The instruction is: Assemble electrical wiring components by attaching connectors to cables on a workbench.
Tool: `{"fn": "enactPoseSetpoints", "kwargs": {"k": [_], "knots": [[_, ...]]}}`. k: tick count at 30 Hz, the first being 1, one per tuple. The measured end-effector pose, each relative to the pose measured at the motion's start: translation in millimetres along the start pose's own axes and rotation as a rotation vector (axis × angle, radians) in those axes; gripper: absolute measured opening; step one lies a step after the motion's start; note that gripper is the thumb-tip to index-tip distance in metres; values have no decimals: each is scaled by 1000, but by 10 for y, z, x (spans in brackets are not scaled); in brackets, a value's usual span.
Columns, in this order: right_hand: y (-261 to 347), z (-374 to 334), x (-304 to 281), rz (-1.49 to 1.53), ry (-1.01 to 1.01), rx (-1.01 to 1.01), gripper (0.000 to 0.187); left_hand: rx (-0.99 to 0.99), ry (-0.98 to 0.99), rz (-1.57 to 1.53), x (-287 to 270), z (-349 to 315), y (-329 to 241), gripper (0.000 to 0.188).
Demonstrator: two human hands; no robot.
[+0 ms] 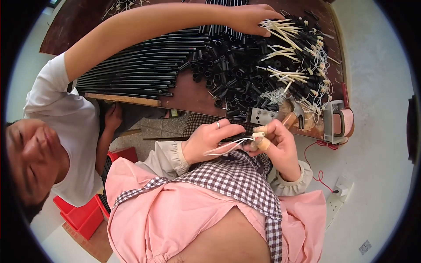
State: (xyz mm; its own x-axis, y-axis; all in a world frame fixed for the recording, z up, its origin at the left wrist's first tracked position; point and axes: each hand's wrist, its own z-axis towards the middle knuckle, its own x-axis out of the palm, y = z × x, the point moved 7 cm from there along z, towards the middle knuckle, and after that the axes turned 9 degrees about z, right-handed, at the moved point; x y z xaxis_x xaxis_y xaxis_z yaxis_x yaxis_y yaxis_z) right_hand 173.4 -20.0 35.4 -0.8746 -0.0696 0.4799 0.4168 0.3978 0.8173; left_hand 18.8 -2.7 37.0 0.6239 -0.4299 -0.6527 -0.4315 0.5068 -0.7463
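Observation:
Close in front of my body, both hands work on one small assembly. My left hand (208, 142), with a ring on one finger, is closed on a short black piece (234, 137) that its fingers partly cover. Thin white wires (221, 150) trail from the piece toward the left. A small cream connector (258, 135) sits between the thumb and fingers of my right hand (283, 147), whose fingertips are wrapped in tape. Just beyond my hands, at the table's edge, lie a metal block with holes (263, 116) and a hammer (299, 112).
Another person's hand (250, 19) reaches across the table to cream sticks (285, 30) with white wires. Short black tubes (232, 65) lie heaped mid-table, with long black rods (131, 70) to the left. A clamp (337, 122) grips the right edge; red bins (83, 215) stand lower left.

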Motion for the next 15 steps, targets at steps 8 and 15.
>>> {"fn": "enactPoseSetpoints", "kwargs": {"k": [8,15], "knots": [[7,52,202,-152,17,-15,13,-28,-108,-73,17,-27,-78,34],[425,62,299,-324,-61,-237,20,-187,190,-439,-2,-398,207,29]]}}
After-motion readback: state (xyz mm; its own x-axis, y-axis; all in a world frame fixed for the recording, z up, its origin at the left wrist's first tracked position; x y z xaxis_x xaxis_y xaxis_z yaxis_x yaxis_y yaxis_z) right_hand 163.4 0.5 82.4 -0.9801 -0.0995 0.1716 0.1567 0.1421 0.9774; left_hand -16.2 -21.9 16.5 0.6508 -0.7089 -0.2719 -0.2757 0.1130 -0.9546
